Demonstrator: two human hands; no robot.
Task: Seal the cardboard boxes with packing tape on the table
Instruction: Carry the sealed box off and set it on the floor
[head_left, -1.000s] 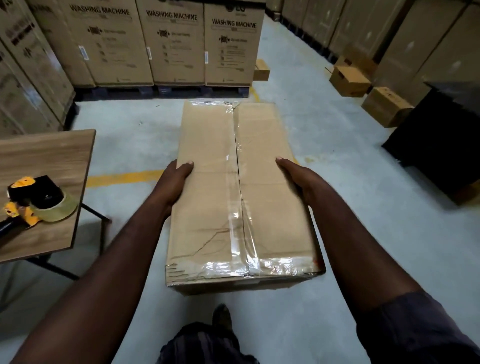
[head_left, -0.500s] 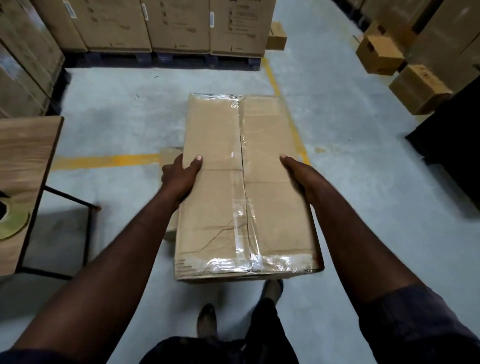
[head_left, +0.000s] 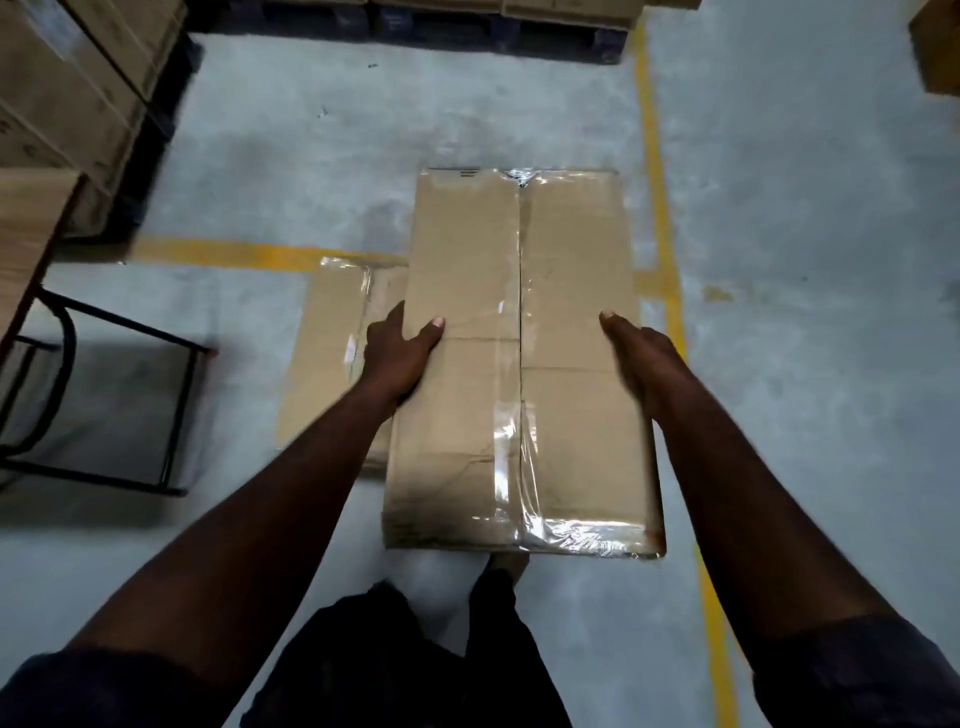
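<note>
I hold a long cardboard box (head_left: 467, 249) low over the grey floor, in front of my legs. Clear packing tape (head_left: 511, 457) runs along its centre seam and over both ends. My left hand (head_left: 397, 353) grips its left side with the thumb lying on top. On the right side, my right hand (head_left: 641, 353) grips the box the same way; the fingers of both hands are hidden behind the edges. A second taped box (head_left: 335, 358) lies on the floor just left of it, partly covered by the held box and my left arm.
The wooden table's corner (head_left: 26, 228) and its black metal frame (head_left: 176, 415) are at the left. Large stacked cartons (head_left: 67, 93) stand at the upper left, dark pallets (head_left: 467, 26) along the top. Yellow floor lines (head_left: 660, 208) run beside the box. Another carton (head_left: 940, 47) sits at the top right.
I have turned away from the table and lowered the box toward the floor. The tape dispenser has left the view, and the second box on the floor has come into sight.
</note>
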